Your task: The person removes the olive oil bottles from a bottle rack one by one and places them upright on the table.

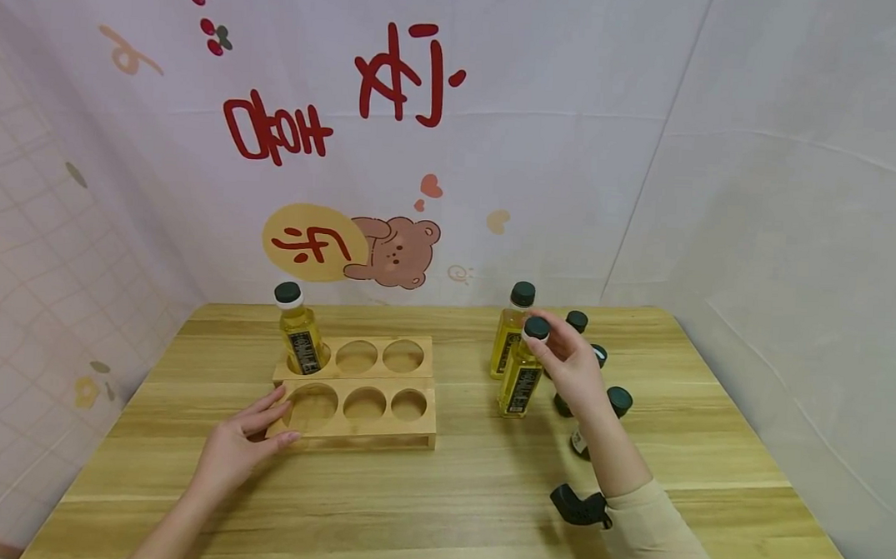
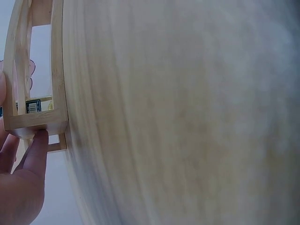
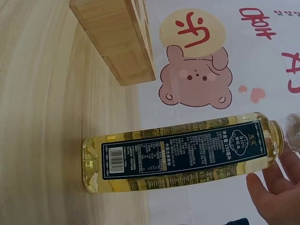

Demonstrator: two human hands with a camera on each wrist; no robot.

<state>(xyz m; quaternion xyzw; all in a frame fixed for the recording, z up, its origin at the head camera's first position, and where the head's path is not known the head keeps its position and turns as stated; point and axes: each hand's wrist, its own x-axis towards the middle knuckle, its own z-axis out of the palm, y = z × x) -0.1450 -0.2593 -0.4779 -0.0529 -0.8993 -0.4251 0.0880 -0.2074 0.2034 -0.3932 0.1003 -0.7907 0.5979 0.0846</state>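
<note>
My right hand [image 1: 575,373] pinches an oil bottle [image 1: 522,383] at its neck, just below the dark cap. Yellow oil fills the bottle, and its dark label with a barcode [image 3: 116,160] faces the right wrist camera. Whether its base touches the table cannot be told. At the left front corner of a two-tier wooden rack [image 1: 359,430], my left hand [image 1: 238,445] grips the end, thumb in front and fingers along the side. A similar oil bottle [image 1: 303,340] stands, slightly tilted, in the rack's back left hole. The other round holes hold nothing.
Just behind the held bottle stands another oil bottle [image 1: 507,340]. Several dark-capped bottles, one with a visible cap [image 1: 620,399], stand partly hidden around my right forearm. A black curved object [image 1: 579,506] shows beside the right sleeve. A printed cloth [image 1: 559,151] hangs behind the table.
</note>
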